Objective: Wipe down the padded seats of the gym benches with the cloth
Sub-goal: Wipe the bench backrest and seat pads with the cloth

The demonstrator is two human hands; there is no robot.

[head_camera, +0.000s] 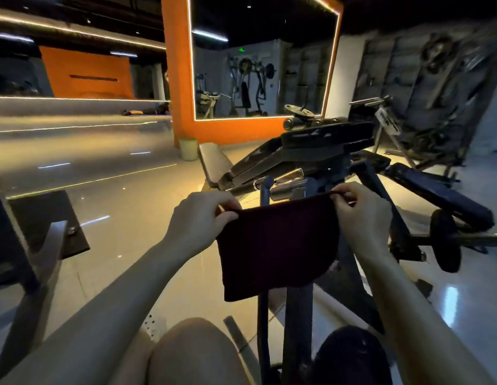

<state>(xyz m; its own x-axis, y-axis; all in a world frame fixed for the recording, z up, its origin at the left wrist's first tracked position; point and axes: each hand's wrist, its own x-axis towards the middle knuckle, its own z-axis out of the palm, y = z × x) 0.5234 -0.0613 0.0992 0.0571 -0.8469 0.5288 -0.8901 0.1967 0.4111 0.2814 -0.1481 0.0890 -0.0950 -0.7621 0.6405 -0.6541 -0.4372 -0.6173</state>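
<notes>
A dark maroon cloth (275, 245) hangs spread out in front of me, held up by its top edge. My left hand (200, 218) pinches the upper left corner and my right hand (361, 212) pinches the upper right corner. Behind the cloth stands a gym machine with a black padded top (325, 137) and a dark metal frame (297, 315). A tan padded bench (214, 162) lies just left of the machine, beyond my left hand. The cloth touches no pad.
A black weight plate (446, 240) on a bar sticks out at the right. A green bin (188, 149) stands by the orange mirror wall (178, 79). Another machine's base (47, 232) sits at the left. My knee (192, 354) is at the bottom. Glossy floor stretches left.
</notes>
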